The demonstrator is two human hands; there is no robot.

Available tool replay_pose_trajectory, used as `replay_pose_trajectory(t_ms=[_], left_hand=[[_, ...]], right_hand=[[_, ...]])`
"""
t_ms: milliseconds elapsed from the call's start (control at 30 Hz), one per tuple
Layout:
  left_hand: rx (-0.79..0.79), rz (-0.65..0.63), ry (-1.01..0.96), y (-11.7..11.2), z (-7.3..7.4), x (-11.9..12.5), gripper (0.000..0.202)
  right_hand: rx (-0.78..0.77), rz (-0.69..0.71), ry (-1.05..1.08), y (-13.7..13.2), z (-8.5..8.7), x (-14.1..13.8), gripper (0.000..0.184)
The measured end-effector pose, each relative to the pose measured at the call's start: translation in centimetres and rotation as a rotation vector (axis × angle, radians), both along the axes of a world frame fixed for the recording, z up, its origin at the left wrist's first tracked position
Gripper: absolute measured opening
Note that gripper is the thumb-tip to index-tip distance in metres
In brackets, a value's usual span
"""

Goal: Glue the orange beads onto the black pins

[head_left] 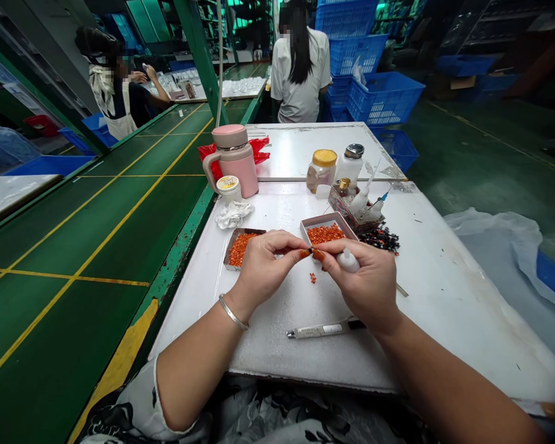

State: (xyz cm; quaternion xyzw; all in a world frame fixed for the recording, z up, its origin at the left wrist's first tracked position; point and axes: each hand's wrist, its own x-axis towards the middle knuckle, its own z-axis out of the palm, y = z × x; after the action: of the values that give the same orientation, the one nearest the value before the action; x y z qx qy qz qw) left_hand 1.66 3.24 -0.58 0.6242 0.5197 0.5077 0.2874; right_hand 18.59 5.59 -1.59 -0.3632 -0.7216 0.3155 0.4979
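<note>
My left hand [266, 262] and my right hand [367, 274] meet fingertip to fingertip above the white table. Between the pinched fingertips is a small black piece [311, 251], mostly hidden. Tucked in my right hand is a small white squeeze bottle [348, 260], its body partly covered by the fingers. Behind my left hand sits a box of small orange pieces [238, 250], and behind my right hand a second box of orange pieces [324, 234]. A few loose orange pieces [312, 278] lie beneath the fingertips. Closer to me rests a white pen-like tool [324, 330].
Black pieces [383, 239] are heaped beside a tray of small bottles [358, 206]. Further back stand a yellow-lidded jar [322, 168], a white bottle [350, 161] and a pink mug [237, 163]. A green conveyor belt [97, 234] runs along the left; two people sit beyond.
</note>
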Motion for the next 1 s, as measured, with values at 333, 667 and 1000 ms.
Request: replay_pose_trajectory(t_ms=[333,667,1000], left_hand=[[-0.02,0.014,-0.004,0.05,0.02,0.0,0.003],[-0.243,-0.085,-0.222,-0.05,-0.09,-0.08,0.014],[-0.259,-0.125,-0.286,0.03,-0.44,-0.25,0.015]], right_hand=[[0.01,-0.012,0.005,0.08,-0.23,-0.16,0.009],[0.023,0.024,0.031,0.55,-0.33,-0.14,0.005],[-0.041,-0.016,0.076,0.56,-0.64,-0.12,0.005]])
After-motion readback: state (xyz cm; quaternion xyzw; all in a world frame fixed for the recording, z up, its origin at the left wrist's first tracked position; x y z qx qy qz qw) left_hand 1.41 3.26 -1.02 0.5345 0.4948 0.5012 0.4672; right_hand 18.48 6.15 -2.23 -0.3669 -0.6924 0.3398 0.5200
